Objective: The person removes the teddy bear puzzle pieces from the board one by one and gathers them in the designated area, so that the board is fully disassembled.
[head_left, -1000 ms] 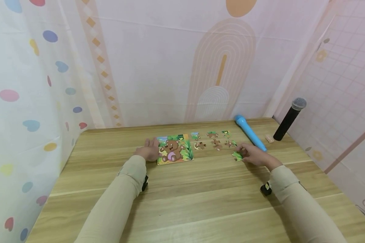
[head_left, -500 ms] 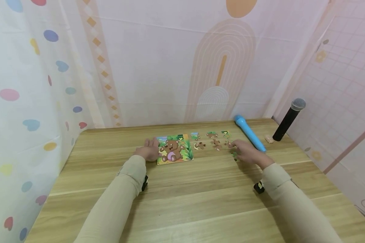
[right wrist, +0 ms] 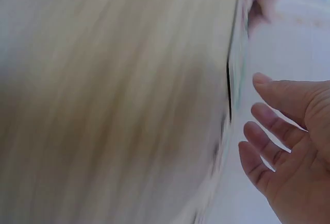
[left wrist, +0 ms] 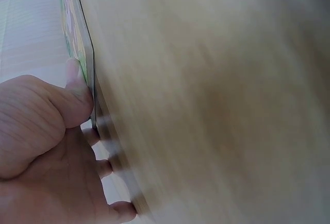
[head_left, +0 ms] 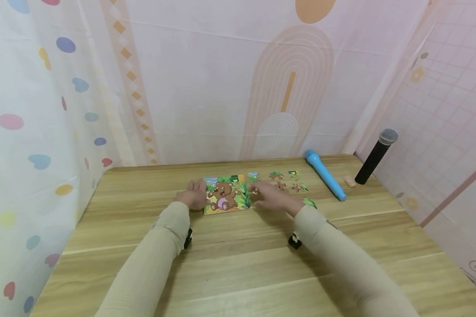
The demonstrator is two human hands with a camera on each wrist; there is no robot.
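A bear puzzle board [head_left: 225, 203] lies on the wooden table, its picture facing up. At its left side is my left hand [head_left: 194, 195]; the left wrist view shows that thumb [left wrist: 77, 92] pressing the board's edge and the other fingertips resting on the table. My right hand [head_left: 273, 196] hovers by the board's right edge, fingers spread and loosely bent, holding nothing in the right wrist view. It partly covers a brown loose puzzle piece [head_left: 255, 192]. Further right lie several more loose pieces, among them a bear piece [head_left: 276, 175] and a green leaf piece [head_left: 309, 202].
On the table's right side lies a blue toy microphone [head_left: 326, 175]. Beyond it a black microphone [head_left: 369, 169] with a silver head stands near a small pinkish item [head_left: 350, 181]. A printed curtain [head_left: 198, 88] hangs behind the table [head_left: 230, 264].
My right hand has swept left from the green leaf piece, past the loose pieces, to the board's right edge. The leaf piece stays behind on the table. My left hand keeps its place.
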